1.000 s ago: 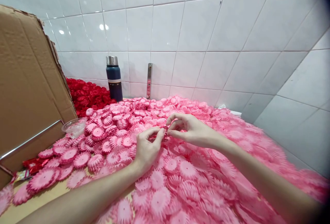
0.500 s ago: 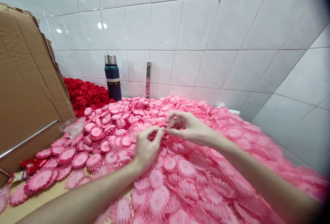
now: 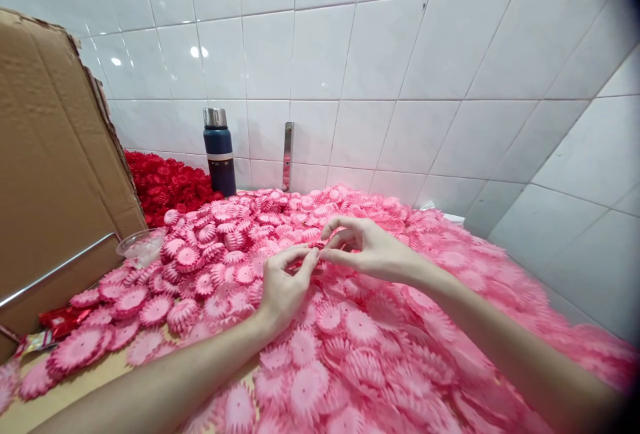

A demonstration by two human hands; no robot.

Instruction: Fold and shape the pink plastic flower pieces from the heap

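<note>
Many pink pleated discs [image 3: 307,387] with small centre holes lie heaped over the table. Above the middle of the heap, my left hand [image 3: 287,284] pinches a small dark pink piece [image 3: 316,245] between thumb and forefinger. My right hand [image 3: 357,244] meets it from the right, its thumb and fingertips curled close together at the same piece. The fingers largely cover the piece, so its full shape is hidden.
A cardboard box [image 3: 55,134] stands at the left, beside a clear plastic bowl [image 3: 140,247]. A dark blue bottle [image 3: 220,161] and red pieces [image 3: 170,184] are behind. Red wrappers [image 3: 63,321] lie front left. A tiled wall [image 3: 320,54] closes the back.
The view has shifted very slightly. Both hands stay together in nearly the same place, and the right fingertips sit a touch closer to the left ones.
</note>
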